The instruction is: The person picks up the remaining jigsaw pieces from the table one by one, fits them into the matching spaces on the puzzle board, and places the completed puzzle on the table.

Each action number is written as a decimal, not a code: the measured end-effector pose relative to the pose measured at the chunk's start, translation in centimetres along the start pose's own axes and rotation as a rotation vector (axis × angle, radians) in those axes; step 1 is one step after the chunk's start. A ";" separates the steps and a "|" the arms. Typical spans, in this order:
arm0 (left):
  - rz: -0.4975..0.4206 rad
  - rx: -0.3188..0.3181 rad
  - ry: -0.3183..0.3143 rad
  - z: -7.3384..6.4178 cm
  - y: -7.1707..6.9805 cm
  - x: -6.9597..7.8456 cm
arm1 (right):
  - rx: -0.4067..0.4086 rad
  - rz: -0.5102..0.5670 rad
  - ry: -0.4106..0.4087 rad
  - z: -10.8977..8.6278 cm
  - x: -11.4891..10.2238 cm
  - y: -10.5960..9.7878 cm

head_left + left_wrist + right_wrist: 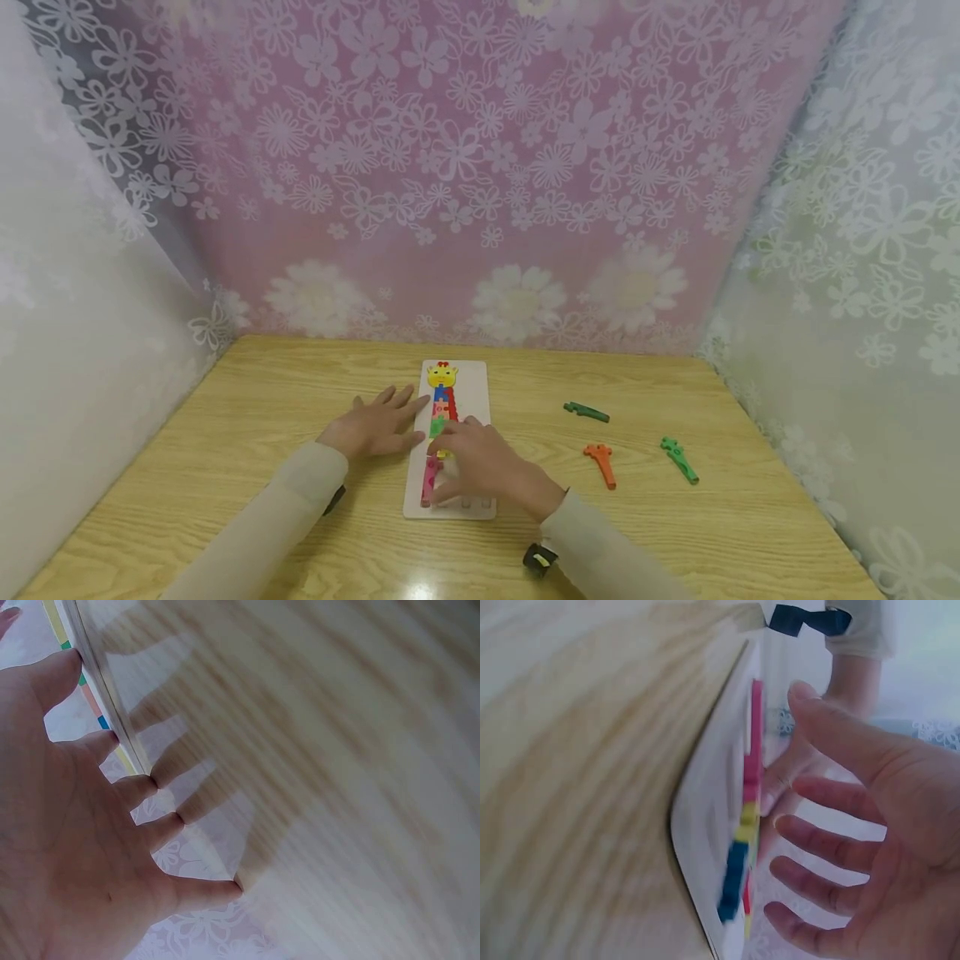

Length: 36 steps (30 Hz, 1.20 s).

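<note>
A white puzzle board (pixel 471 387) lies on the table with a giraffe on it: a yellow head piece (pixel 442 377) at the far end, several coloured body pieces, and a pink leg piece (pixel 428 483) at the near end. My left hand (pixel 373 428) spreads its fingers along the board's left edge; thumb and index finger touch that edge in the left wrist view. Over the board's near half hovers my right hand (pixel 483 460), its fingers loosely bent and holding nothing. In the right wrist view a dark blue piece (pixel 733 881) stands up from the board below the fingers.
Right of the board lie three loose pieces: a dark green piece (pixel 587 412), an orange piece (pixel 602 465) and a light green piece (pixel 679 461). Flowered curtains (pixel 480 167) border the wooden table (pixel 300 367) at the back and sides.
</note>
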<state>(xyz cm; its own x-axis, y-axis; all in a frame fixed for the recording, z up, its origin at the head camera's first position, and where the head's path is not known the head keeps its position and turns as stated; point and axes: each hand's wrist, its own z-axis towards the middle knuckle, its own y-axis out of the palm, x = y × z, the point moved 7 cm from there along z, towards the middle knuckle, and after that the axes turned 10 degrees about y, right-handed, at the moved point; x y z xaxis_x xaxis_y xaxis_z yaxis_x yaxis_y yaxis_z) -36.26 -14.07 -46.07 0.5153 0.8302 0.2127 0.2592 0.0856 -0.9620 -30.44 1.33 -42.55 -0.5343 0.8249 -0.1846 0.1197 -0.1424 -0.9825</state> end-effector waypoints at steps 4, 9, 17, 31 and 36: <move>0.004 0.001 -0.008 0.1 0.0 -0.1 | -0.012 0.027 -0.023 -0.6 1.3 -0.8; 0.000 -0.004 -0.015 0.0 -0.1 0.0 | -0.004 0.089 -0.045 -1.7 3.1 -2.1; -0.024 -0.009 0.000 -0.1 -0.1 0.1 | 0.052 0.111 -0.097 -3.6 6.2 -4.1; -0.027 -0.011 -0.024 0.1 0.2 -0.1 | 0.059 0.177 -0.068 -9.2 15.7 -6.3; -0.021 -0.014 -0.028 0.0 0.2 -0.2 | 0.094 0.185 -0.019 -11.6 19.3 -6.7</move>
<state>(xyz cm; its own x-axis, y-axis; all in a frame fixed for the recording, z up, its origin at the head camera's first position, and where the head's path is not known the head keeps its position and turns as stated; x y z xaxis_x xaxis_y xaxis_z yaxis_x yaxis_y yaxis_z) -36.32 -14.24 -46.35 0.4865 0.8434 0.2278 0.2810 0.0958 -0.9549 -31.84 24.54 -39.25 -0.5265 0.7696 -0.3612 0.1385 -0.3416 -0.9296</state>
